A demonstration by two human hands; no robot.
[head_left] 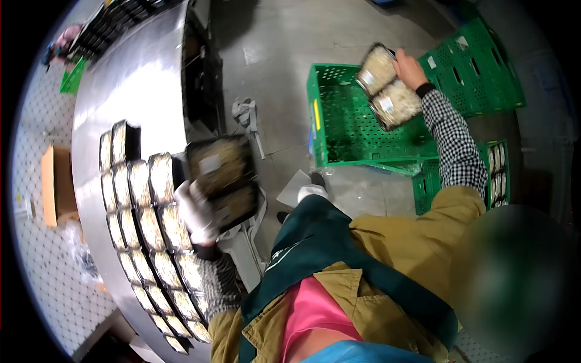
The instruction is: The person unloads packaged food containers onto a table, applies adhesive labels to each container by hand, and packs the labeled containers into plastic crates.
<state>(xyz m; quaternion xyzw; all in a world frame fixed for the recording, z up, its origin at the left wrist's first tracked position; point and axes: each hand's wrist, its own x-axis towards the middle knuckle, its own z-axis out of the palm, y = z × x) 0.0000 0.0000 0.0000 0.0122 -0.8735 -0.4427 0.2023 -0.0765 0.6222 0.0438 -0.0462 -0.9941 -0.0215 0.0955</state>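
Steel bench (130, 81): runs along your left side, its far half bright with glare, its near part covered with trays.
Rows of packs (140, 181): black trays with pale contents stand side by side on the bench, close together.
Left hand (198, 215): blurred, closed on the edge of two dark packs (225, 158), which you hold beside the bench edge.
Right hand (411, 71): clamped on two pale packs (376, 69), which you hold tilted over the open crate.
Open crate (378, 158): green, its walls full of holes, ahead of you to the right, a yellow mark on its left wall.
Other crate (463, 72): green too, just beyond your right hand.
Grey floor (290, 45): smooth, crossed by thin joint lines, reaching away between bench and crates.
Patterned surface (45, 121): pale with a diamond grid, past the bench on your left; floor or wall, you cannot tell.
Cardboard box (55, 184): open, against that grid, with clear plastic (82, 248) near it.
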